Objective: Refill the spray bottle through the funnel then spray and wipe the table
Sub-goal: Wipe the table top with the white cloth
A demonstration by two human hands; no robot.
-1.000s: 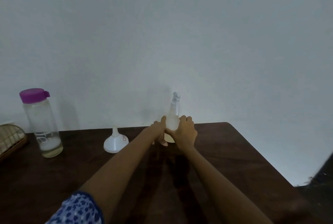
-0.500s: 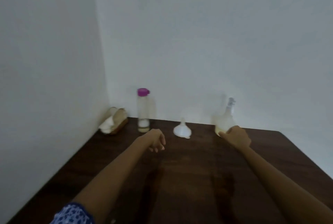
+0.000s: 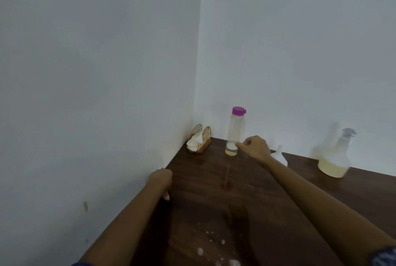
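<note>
Fingers of the right hand (image 3: 255,148) curl loosely with the forefinger and thumb reaching out to the lower wall of the tall clear bottle with a purple cap (image 3: 234,131); whether they touch or already pinch it I cannot tell. The left hand (image 3: 161,181) hangs at the left edge of the dark brown wooden table (image 3: 214,212), its fingers curled downward around nothing.

Two pale walls meet in a corner behind the table, whose left edge runs close along one of them. A wide bare stretch of tabletop lies between the forearms, marked near the bottom by a scatter of pale droplets (image 3: 211,248).

The white plastic funnel (image 3: 279,156) is mostly hidden behind the right wrist. In the corner, a small gold wire holder with white tissue (image 3: 198,142) stands near the tall bottle.

Well apart to the right, the round clear spray bottle (image 3: 334,158) stands upright near the back wall, blurred, its trigger head faint, with pale yellowish liquid filling only its lower part.
</note>
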